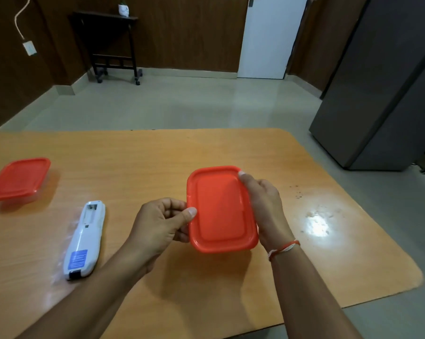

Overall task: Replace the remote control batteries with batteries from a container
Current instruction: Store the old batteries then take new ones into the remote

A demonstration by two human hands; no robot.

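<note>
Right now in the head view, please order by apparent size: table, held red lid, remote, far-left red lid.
1. table
2. held red lid, though nearer the camera
3. remote and far-left red lid: too alike to rank

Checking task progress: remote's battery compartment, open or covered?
Open. The remote lies back-up on the table, cover off, its bay exposed at the far end. Whether batteries are inside: cannot tell.

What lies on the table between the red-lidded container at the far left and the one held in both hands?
Only the white remote, lying back-up nearer the person, and otherwise bare wooden table, in the head view.
</note>
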